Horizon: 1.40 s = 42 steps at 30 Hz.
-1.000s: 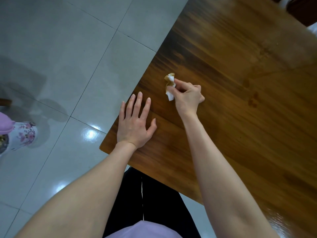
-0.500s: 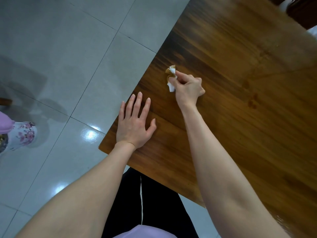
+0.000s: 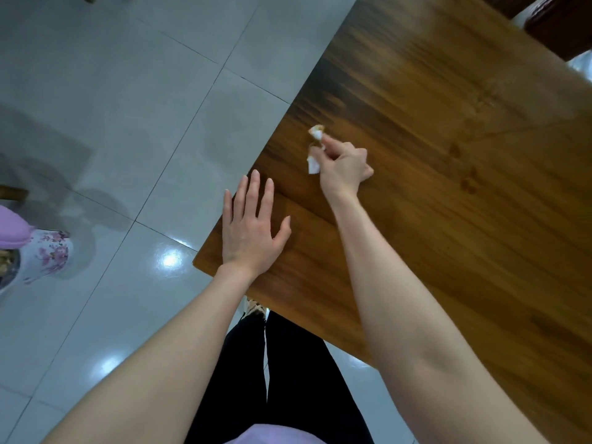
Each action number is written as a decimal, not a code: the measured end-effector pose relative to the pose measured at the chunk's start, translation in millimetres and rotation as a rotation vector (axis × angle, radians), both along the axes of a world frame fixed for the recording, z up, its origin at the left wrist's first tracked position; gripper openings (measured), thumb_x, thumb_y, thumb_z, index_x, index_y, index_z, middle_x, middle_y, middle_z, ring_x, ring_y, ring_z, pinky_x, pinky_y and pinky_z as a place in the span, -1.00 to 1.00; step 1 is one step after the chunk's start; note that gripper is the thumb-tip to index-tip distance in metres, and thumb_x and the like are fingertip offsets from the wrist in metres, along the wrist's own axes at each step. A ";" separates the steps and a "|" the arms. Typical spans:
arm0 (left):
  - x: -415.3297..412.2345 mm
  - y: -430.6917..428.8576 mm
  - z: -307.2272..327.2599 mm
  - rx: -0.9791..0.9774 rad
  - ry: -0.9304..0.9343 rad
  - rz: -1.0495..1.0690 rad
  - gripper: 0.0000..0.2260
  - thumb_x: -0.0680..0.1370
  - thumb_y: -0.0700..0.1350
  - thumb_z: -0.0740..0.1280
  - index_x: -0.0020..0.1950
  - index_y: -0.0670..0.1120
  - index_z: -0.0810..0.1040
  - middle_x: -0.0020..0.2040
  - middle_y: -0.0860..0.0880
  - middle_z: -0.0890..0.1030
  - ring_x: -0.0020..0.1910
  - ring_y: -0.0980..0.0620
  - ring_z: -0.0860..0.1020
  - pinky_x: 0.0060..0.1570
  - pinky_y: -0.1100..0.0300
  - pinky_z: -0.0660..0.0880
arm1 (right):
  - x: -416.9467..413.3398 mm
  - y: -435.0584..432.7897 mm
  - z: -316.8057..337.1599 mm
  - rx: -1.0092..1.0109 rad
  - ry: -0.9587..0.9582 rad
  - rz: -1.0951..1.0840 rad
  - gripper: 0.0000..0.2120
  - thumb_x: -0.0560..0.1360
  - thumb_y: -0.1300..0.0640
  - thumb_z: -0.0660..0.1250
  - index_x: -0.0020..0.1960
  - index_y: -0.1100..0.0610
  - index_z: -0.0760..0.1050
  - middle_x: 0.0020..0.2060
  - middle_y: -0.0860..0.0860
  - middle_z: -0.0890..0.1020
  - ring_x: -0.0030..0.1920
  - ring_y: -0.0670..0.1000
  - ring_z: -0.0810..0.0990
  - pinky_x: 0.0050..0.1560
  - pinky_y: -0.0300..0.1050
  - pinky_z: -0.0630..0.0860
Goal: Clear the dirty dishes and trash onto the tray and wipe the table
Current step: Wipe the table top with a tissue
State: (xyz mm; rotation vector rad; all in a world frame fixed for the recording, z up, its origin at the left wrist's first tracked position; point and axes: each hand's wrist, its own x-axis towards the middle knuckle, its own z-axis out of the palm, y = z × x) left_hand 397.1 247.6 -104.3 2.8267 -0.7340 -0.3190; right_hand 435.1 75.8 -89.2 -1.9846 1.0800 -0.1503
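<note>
I seem to be in a home dining room: a wooden table over glossy grey floor tiles, a floral-print bin at nine o'clock.

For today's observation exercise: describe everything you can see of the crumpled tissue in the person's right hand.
The tissue is a small crumpled wad of thin white paper, stained brown at its far tip and along its middle. The right hand pinches it between thumb and fingertips, with both ends sticking out past them. It sits near the left edge of the wooden table; whether it presses on the wood cannot be told.
</note>
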 end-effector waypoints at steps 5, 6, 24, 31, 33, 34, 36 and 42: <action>-10.9 11.9 -5.8 0.067 0.012 0.041 -0.34 0.57 0.24 0.06 0.56 -0.12 0.15 0.56 -0.18 0.13 0.54 -0.17 0.07 0.48 -0.14 -0.01 | -20.0 27.4 -5.8 -0.022 0.018 0.129 -0.73 0.49 0.02 0.40 0.18 -0.04 0.60 -0.19 -0.17 0.52 0.00 -0.11 0.30 0.05 -0.13 0.05; -9.9 12.0 -7.0 0.069 0.009 0.034 -0.34 0.57 0.24 0.05 0.55 -0.12 0.15 0.56 -0.18 0.13 0.54 -0.18 0.08 0.48 -0.14 0.00 | -19.1 18.9 -5.5 -0.039 0.028 0.106 -0.73 0.49 0.01 0.40 0.18 -0.05 0.60 -0.19 -0.17 0.53 0.00 -0.11 0.31 0.06 -0.12 0.05; -8.9 8.9 -5.7 0.066 -0.018 0.033 -0.35 0.56 0.23 0.05 0.53 -0.14 0.22 0.54 -0.20 0.20 0.51 -0.21 0.15 0.44 -0.14 0.08 | -11.5 3.1 -8.2 -0.080 0.010 0.010 -0.74 0.49 0.00 0.40 0.17 -0.03 0.61 -0.17 -0.15 0.56 0.03 -0.09 0.37 0.10 -0.12 0.08; -11.6 14.0 -3.5 0.037 -0.007 0.017 -0.36 0.57 0.21 0.08 0.52 -0.17 0.23 0.54 -0.21 0.19 0.53 -0.20 0.13 0.47 -0.14 0.04 | 3.1 28.5 0.3 -0.067 0.006 0.131 -0.75 0.51 0.04 0.38 0.18 -0.05 0.60 -0.14 -0.12 0.54 -0.01 -0.08 0.40 -0.03 -0.15 0.05; -14.6 16.8 -1.1 0.033 -0.013 0.002 -0.35 0.57 0.22 0.09 0.51 -0.18 0.25 0.53 -0.22 0.21 0.52 -0.19 0.15 0.47 -0.14 0.03 | -11.2 55.6 -4.1 -0.084 0.015 0.240 -0.76 0.51 0.04 0.37 0.17 -0.07 0.60 -0.16 -0.14 0.51 -0.04 -0.11 0.34 -0.12 -0.15 0.00; -16.7 19.3 0.5 0.027 -0.023 -0.007 -0.35 0.56 0.22 0.10 0.50 -0.19 0.26 0.52 -0.22 0.23 0.51 -0.20 0.17 0.46 -0.15 0.04 | -20.8 63.9 -4.6 -0.094 0.014 0.253 -0.76 0.52 0.03 0.37 0.17 -0.07 0.61 -0.17 -0.15 0.50 -0.04 -0.11 0.33 -0.13 -0.16 -0.01; -21.1 24.4 2.0 0.011 -0.033 -0.018 -0.36 0.56 0.20 0.12 0.50 -0.20 0.27 0.51 -0.22 0.24 0.51 -0.20 0.18 0.46 -0.15 0.05 | -40.9 63.8 -5.1 -0.126 0.023 0.219 -0.76 0.52 0.04 0.37 0.18 -0.06 0.61 -0.18 -0.14 0.51 -0.05 -0.11 0.34 -0.11 -0.17 0.00; -36.3 38.0 -3.3 0.033 0.007 -0.064 -0.35 0.57 0.22 0.05 0.54 -0.16 0.20 0.55 -0.18 0.16 0.54 -0.17 0.09 0.49 -0.08 -0.07 | -99.9 23.3 -0.5 -0.077 0.038 -0.196 -0.73 0.50 0.07 0.40 0.19 0.01 0.61 -0.23 -0.15 0.49 0.01 -0.05 0.43 0.03 -0.14 0.10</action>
